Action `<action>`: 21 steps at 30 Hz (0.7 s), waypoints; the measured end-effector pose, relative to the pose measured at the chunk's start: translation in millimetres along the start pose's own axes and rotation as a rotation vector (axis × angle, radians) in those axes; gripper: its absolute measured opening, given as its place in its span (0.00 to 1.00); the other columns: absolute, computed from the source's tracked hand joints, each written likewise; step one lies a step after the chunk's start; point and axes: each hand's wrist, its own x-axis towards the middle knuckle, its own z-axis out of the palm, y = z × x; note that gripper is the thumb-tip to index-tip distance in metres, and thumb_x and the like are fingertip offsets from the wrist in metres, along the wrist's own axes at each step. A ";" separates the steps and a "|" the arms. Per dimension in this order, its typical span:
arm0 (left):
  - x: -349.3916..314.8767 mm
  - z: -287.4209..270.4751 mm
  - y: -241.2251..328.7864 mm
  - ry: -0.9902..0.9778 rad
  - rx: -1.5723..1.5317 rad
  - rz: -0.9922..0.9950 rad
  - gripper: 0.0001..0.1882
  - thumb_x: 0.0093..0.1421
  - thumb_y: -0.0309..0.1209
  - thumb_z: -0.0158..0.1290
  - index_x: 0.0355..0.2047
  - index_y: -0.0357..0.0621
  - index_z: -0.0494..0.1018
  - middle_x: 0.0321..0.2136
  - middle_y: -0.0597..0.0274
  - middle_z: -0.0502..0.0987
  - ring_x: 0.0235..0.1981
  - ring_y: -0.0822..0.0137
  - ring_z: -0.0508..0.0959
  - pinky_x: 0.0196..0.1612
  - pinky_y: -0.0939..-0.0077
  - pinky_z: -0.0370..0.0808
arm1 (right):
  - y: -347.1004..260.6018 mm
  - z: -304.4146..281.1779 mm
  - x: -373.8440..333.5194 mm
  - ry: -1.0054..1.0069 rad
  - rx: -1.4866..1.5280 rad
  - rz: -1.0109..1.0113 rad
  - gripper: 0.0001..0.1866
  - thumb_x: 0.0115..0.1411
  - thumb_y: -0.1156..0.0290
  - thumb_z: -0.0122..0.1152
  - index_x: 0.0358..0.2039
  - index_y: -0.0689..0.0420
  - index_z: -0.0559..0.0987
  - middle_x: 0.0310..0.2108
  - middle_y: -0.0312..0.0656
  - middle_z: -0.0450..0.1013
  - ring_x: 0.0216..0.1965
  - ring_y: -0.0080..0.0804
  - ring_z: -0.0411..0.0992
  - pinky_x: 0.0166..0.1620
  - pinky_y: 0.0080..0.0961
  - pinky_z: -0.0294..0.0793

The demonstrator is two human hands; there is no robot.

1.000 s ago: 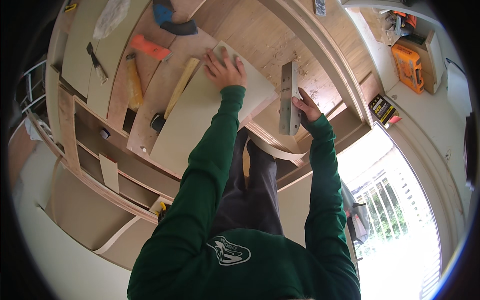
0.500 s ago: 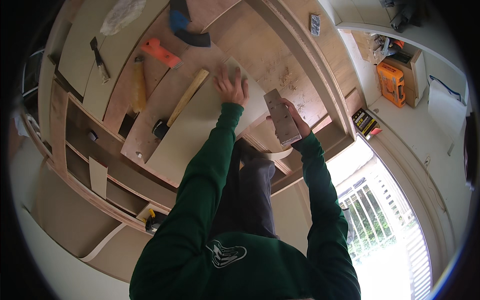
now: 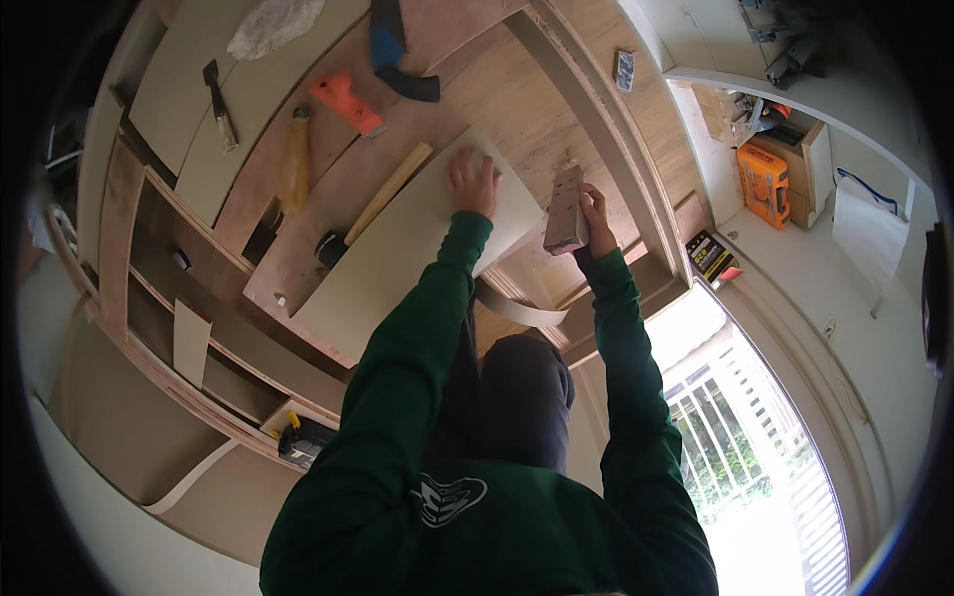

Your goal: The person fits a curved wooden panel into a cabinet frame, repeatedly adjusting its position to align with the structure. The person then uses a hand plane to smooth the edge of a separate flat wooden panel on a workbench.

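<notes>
Block [image 3: 563, 211], grey-brown, dark-dotted, gripped in right hand [image 3: 597, 221] beside pale panel [image 3: 388, 268]; left hand [image 3: 474, 186] resting loosely atop panel; wood surface [image 3: 497, 84] beyond panel's far edge.

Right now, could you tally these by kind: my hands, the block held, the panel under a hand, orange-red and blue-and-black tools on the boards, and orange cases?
Hands: 2, left hand and right hand
Grey block: 1
Pale panel: 1
Orange-red tool: 1
Blue-and-black tool: 1
Orange case: 1
Total: 7
</notes>
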 end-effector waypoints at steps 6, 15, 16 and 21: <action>11.4 -20.8 10.2 -0.182 -0.084 -0.024 0.24 0.56 0.36 0.59 0.52 0.49 0.66 0.53 0.51 0.66 0.55 0.51 0.66 0.56 0.47 0.61 | -15.8 18.6 13.0 0.028 0.188 0.083 0.22 0.67 0.61 0.48 0.60 0.48 0.61 0.51 0.47 0.67 0.48 0.46 0.72 0.45 0.44 0.78; 25.2 -138.8 27.9 -0.287 -0.664 0.277 0.33 0.54 0.31 0.60 0.61 0.49 0.61 0.51 0.51 0.69 0.49 0.51 0.71 0.50 0.61 0.72 | -35.7 26.7 28.9 0.126 -0.078 0.258 0.25 0.66 0.62 0.50 0.63 0.44 0.61 0.57 0.44 0.62 0.53 0.44 0.69 0.47 0.49 0.79; 26.2 -149.3 32.9 -0.335 -0.626 0.358 0.34 0.54 0.29 0.60 0.61 0.50 0.61 0.49 0.51 0.70 0.47 0.51 0.72 0.49 0.62 0.74 | -36.5 26.0 26.7 0.099 -0.107 0.276 0.25 0.65 0.62 0.51 0.63 0.43 0.61 0.57 0.44 0.62 0.52 0.43 0.69 0.46 0.49 0.79; 22.3 -177.8 61.0 -0.519 -0.472 0.494 0.34 0.52 0.28 0.62 0.59 0.53 0.63 0.39 0.59 0.70 0.38 0.57 0.76 0.41 0.64 0.77 | -37.3 29.1 6.9 -0.023 -0.130 0.389 0.25 0.66 0.62 0.48 0.63 0.43 0.61 0.55 0.45 0.63 0.49 0.42 0.72 0.41 0.43 0.82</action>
